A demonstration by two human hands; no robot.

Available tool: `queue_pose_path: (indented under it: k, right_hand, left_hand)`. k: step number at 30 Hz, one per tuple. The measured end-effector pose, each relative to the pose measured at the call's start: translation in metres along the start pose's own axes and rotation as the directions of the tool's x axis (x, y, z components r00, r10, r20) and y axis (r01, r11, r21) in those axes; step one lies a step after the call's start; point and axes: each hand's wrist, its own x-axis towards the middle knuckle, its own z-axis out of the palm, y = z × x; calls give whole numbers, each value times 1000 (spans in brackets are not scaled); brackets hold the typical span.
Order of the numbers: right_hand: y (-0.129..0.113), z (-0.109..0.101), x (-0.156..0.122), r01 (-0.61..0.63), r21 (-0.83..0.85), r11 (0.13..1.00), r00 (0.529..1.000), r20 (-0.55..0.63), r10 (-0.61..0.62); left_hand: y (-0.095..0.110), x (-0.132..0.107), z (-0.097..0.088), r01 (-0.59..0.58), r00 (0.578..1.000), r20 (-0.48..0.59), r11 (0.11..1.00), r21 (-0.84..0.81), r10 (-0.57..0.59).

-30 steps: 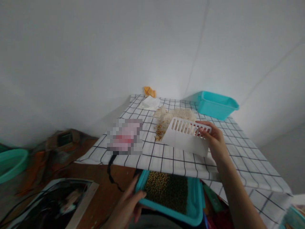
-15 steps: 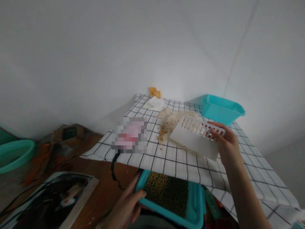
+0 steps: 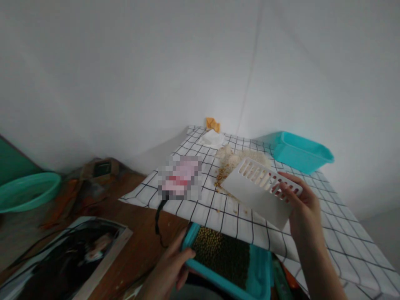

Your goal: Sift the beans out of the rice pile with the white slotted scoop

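My right hand (image 3: 301, 204) grips a white plastic board with a row of slots (image 3: 258, 191) by its slotted right end. The tilted board stands over the checked cloth (image 3: 336, 221), partly hiding a spread of pale grains (image 3: 229, 155). Yellow beans (image 3: 219, 177) lie at the left side of that spread. My left hand (image 3: 173, 260) is closed on the left rim of a teal tub (image 3: 261, 271), thumb over the edge. Yellow beans (image 3: 208, 241) and dark green beans (image 3: 234, 258) fill much of the tub, which sits below the cloth's near edge.
Another teal tub (image 3: 303, 152) stands at the back right of the cloth. White tissue (image 3: 212, 138) and an orange scrap (image 3: 213, 124) lie near the wall. A blurred pink item with a black strap (image 3: 181, 177) is at left, with a green basin (image 3: 29, 193) farther left.
The board has come nearer to the cloth's front edge, and a few loose grains now lie close to that edge. My left hand keeps its hold on the tub. The view has shifted slightly left.
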Motion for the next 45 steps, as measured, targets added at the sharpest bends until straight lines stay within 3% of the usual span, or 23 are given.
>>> queue_pose_path:
  k: [11, 15, 21, 28, 32, 38, 45]
  right_hand:
    - [-2, 5, -18, -52, -25, 998, 999, 14, 52]
    - [0, 0, -23, -56, -40, 998, 998, 13, 57]
    - [0, -4, -26, -104, -60, 993, 983, 148, 112]
    - [-1, -8, -30, -129, -61, 990, 970, 200, 139]
    - [1, -11, -28, -110, -30, 994, 982, 153, 113]
    - [15, -15, -14, -147, 19, 989, 988, -37, 148]
    - [19, 0, -18, -128, 20, 992, 986, -108, 129]
  left_hand:
    - [3, 2, -2, -28, 1000, -1, 1000, 8, 28]
    - [6, 1, 3, 15, 999, -33, 1000, -16, -15]
    - [11, -5, 6, 45, 995, -88, 997, -57, -50]
    - [18, -8, 0, 13, 994, -104, 999, -45, -17]
    - [13, -3, -2, 15, 995, -96, 999, -47, -20]
    - [-2, 8, -7, 3, 1000, -30, 999, -39, -4]
    - [-5, 10, -9, -27, 1000, 1, 999, -36, 27]
